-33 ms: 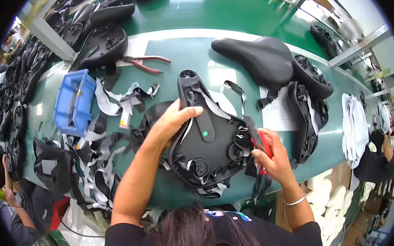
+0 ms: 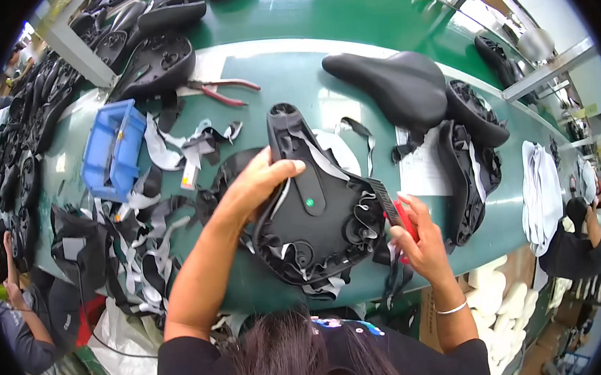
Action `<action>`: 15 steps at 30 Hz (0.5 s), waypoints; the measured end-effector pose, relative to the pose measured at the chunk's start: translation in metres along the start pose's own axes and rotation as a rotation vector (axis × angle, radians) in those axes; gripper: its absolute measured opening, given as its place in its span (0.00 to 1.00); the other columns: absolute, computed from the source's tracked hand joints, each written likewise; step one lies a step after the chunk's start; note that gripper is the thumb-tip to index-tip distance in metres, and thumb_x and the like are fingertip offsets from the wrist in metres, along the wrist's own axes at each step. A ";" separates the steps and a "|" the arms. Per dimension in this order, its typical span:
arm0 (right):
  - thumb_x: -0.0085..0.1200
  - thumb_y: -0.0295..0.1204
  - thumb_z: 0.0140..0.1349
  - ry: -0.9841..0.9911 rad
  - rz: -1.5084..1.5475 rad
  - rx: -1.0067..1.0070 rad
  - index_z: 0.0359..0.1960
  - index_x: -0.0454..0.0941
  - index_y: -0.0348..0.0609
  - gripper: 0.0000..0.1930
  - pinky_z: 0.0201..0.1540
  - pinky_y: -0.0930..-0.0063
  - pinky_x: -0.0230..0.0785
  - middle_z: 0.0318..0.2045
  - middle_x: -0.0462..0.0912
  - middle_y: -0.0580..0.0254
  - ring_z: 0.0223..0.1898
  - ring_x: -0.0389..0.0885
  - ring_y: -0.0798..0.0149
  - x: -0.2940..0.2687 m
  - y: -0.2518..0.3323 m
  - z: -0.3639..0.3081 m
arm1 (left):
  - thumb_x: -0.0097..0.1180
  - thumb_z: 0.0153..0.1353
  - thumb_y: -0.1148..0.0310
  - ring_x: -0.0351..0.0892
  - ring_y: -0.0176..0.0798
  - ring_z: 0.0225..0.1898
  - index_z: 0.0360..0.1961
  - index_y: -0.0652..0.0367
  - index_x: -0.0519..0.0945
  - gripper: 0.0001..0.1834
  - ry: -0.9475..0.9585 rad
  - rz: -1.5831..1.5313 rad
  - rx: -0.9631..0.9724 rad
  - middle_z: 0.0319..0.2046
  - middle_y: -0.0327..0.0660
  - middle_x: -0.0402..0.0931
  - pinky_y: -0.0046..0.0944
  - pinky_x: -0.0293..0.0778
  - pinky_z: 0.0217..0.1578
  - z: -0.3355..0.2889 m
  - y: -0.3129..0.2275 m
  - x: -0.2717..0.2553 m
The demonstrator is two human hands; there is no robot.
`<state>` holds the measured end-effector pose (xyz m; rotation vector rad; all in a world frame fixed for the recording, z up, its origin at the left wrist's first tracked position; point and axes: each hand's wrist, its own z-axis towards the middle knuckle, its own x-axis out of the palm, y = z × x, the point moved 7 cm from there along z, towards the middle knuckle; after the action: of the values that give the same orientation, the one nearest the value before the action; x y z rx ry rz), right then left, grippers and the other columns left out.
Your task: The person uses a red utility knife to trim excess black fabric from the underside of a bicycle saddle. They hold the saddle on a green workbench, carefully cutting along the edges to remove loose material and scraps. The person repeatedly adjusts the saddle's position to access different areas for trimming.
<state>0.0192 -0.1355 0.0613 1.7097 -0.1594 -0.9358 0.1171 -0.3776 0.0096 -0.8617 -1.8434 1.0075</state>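
Observation:
An upturned black bicycle saddle (image 2: 297, 240) lies in front of me, nose pointing away. Black cover fabric is gathered in folds around its rim, and a grey-white strip edges the nose. My left hand (image 2: 262, 180) grips the saddle's left side near the nose, its thumb on the black base and its fingers hidden underneath. In my closed right hand (image 2: 421, 242) is a red-handled utility knife (image 2: 387, 206) with a dark, ridged blade. The blade meets or lies just beside the saddle's right rim; I cannot tell whether it touches the fabric.
Red-handled pliers (image 2: 227, 91) and a blue bin (image 2: 111, 152) lie beyond and left. Fabric scraps (image 2: 152, 260) cover the left side. A finished-looking saddle (image 2: 391, 87) and upturned saddles (image 2: 460, 183) stand right. More saddles (image 2: 156, 65) are piled far left; other people work at both sides.
The saddle and my left hand have shifted slightly left and away from me. The knife has tilted a little, with its tip moving slightly left along the right rim.

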 end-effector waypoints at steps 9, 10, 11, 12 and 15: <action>0.54 0.20 0.54 0.133 -0.886 -0.709 0.58 0.71 0.50 0.27 0.24 0.69 0.67 0.26 0.74 0.60 0.23 0.74 0.62 0.002 0.061 0.003 | 0.56 0.54 0.64 0.73 0.30 0.33 0.45 0.66 0.72 0.20 0.004 0.473 -0.009 0.34 0.38 0.74 0.30 0.72 0.35 -0.015 -0.059 0.028; 0.53 0.20 0.54 0.146 -0.946 -0.702 0.58 0.71 0.52 0.27 0.23 0.68 0.66 0.24 0.72 0.62 0.21 0.73 0.62 0.003 0.061 0.003 | 0.56 0.54 0.64 0.72 0.29 0.33 0.44 0.66 0.73 0.20 0.019 0.492 0.018 0.34 0.38 0.74 0.29 0.71 0.35 -0.014 -0.062 0.029; 0.49 0.23 0.56 0.184 -0.937 -0.601 0.64 0.64 0.58 0.31 0.20 0.66 0.65 0.21 0.66 0.62 0.19 0.71 0.60 0.004 0.044 -0.005 | 0.55 0.53 0.64 0.72 0.29 0.32 0.44 0.66 0.73 0.19 -0.002 0.471 0.029 0.33 0.38 0.74 0.29 0.71 0.35 -0.014 -0.060 0.025; 0.50 0.23 0.57 0.148 -0.853 -0.542 0.64 0.63 0.57 0.30 0.19 0.62 0.65 0.20 0.67 0.59 0.18 0.71 0.57 0.007 0.025 -0.019 | 0.55 0.53 0.64 0.72 0.29 0.32 0.43 0.66 0.73 0.19 -0.018 0.452 0.044 0.33 0.38 0.73 0.29 0.70 0.34 -0.017 -0.059 0.023; 0.54 0.24 0.58 0.000 -0.627 -0.318 0.67 0.57 0.53 0.34 0.19 0.56 0.66 0.23 0.73 0.52 0.18 0.74 0.48 0.039 0.001 -0.055 | 0.55 0.52 0.63 0.70 0.28 0.31 0.42 0.65 0.73 0.19 -0.148 0.419 0.100 0.32 0.37 0.72 0.29 0.69 0.34 -0.036 -0.050 0.011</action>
<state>0.0818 -0.1153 0.0465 1.4757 0.5305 -1.3325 0.1366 -0.3792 0.0691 -1.1667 -1.7512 1.4435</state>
